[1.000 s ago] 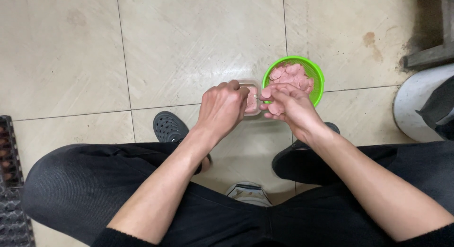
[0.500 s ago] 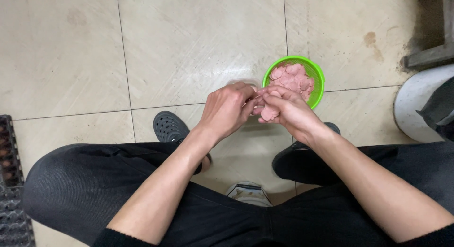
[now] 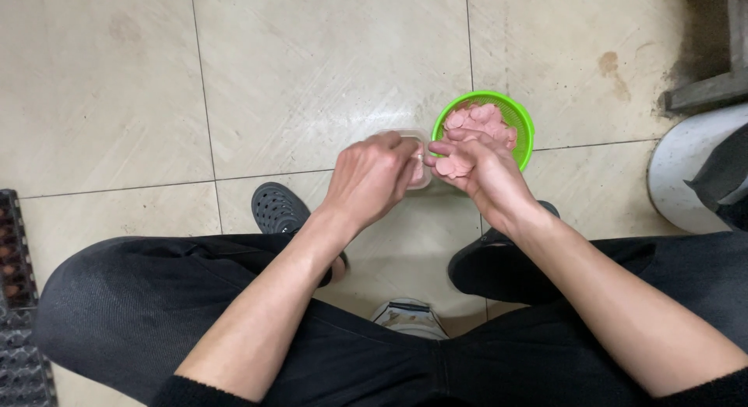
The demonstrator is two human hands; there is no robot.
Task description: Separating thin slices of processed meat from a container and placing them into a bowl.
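A round bright-green plastic basket with a mesh wall [image 3: 520, 111] stood on the beige tiled floor [image 3: 312, 72], just ahead of the seated person's knees. It held a heap of thin pink slices of raw meat [image 3: 485, 119], filling most of the inside.

Just to the left of the basket, and close against it, sat a small clear plastic tub [image 3: 419, 176], largely hidden behind the hands; what lay inside it could not be made out beyond a pinkish tint.

The left hand [image 3: 372, 177] was curled over the tub, its fingers [image 3: 405, 154] bent down and closed around the near rim, though how firmly could not be told. The right hand [image 3: 485, 176] hovered between tub and basket with a folded pink meat slice [image 3: 453, 165] resting on its half-open fingers, thumb lying over the top of it. The two hands almost met above the tub.

Below them were the person's black trousers [image 3: 156, 298], a dark perforated clog [image 3: 274, 208] on the left foot and a black shoe [image 3: 487, 267] on the right. A pale round bin [image 3: 686, 173] stood at the right edge, and a dark egg tray [image 3: 15, 282] at the left edge.
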